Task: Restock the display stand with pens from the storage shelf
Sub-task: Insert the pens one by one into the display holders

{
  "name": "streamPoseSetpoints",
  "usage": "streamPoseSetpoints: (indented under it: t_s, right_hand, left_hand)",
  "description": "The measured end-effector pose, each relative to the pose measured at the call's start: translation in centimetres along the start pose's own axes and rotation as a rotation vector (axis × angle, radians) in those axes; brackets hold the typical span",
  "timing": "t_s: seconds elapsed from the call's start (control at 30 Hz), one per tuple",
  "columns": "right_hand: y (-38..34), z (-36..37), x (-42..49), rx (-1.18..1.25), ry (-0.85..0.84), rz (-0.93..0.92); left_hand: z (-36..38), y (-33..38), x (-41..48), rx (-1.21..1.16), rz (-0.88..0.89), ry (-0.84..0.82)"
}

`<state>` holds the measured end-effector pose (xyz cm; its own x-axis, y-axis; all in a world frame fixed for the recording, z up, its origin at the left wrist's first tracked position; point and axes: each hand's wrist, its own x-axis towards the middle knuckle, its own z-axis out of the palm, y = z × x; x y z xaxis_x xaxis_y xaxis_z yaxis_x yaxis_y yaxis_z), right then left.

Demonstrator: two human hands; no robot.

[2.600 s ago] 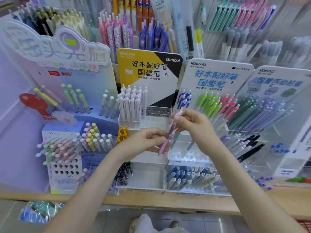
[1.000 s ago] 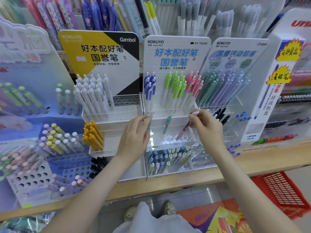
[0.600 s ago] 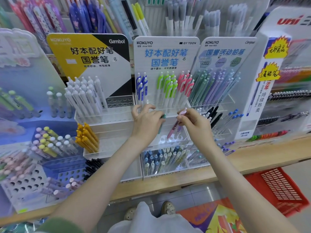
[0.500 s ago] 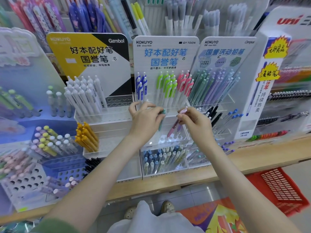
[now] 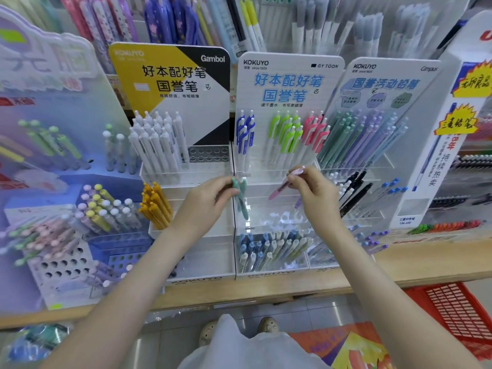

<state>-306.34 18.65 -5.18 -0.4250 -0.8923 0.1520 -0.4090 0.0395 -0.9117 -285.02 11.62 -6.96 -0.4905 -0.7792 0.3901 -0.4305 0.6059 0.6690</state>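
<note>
My left hand (image 5: 206,202) grips teal-green pens (image 5: 241,201) that point down over the middle tier of the white Kokuyo display stand (image 5: 288,83). My right hand (image 5: 316,194) pinches a pink pen (image 5: 282,186) near its top, and a purple pen tip (image 5: 298,202) shows under the palm. Both hands hover in front of the stand's clear middle tier (image 5: 277,217), which has open slots. Blue, green and pink pens (image 5: 285,134) stand in the top tier. Pale blue and grey pens (image 5: 269,249) fill the bottom tier.
A yellow-and-black Gambol stand (image 5: 170,75) with white pens stands to the left, with orange pens (image 5: 155,206) below. A stand of pastel pencils (image 5: 367,134) is on the right. A red basket (image 5: 458,310) sits below the wooden shelf edge (image 5: 426,265).
My left hand has drawn back left and down from the top tier with the teal pens. My right hand has held nearly still with the pink pen.
</note>
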Motion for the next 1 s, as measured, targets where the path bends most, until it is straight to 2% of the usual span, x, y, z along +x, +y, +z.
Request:
streamPoseSetpoints:
  t_s: [0.2, 0.4, 0.6, 0.7, 0.9, 1.0]
  right_hand:
    - [0.6, 0.3, 0.5, -0.077, -0.028, 0.026]
    - [0.5, 0.5, 0.8, -0.113, -0.046, 0.0]
    - [0.8, 1.3, 0.8, -0.24, -0.178, -0.126]
    - [1.6, 2.2, 1.0, -0.286, -0.27, -0.066]
    - [2.6, 2.8, 1.3, -0.32, -0.237, -0.026]
    - [2.6, 2.7, 1.3, -0.325, -0.247, -0.04]
  left_hand:
    - [0.1, -0.1, 0.1, 0.029, 0.054, 0.04]
    - [1.5, -1.4, -0.7, 0.034, 0.075, -0.057]
    - [2.7, -1.5, -1.1, 0.025, 0.035, -0.056]
    - [3.3, -1.5, -0.7, 0.068, 0.002, -0.043]
    - [4.2, -2.5, -0.7, 0.092, -0.016, -0.132]
    - [4.2, -2.6, -1.0, 0.119, 0.002, -0.112]
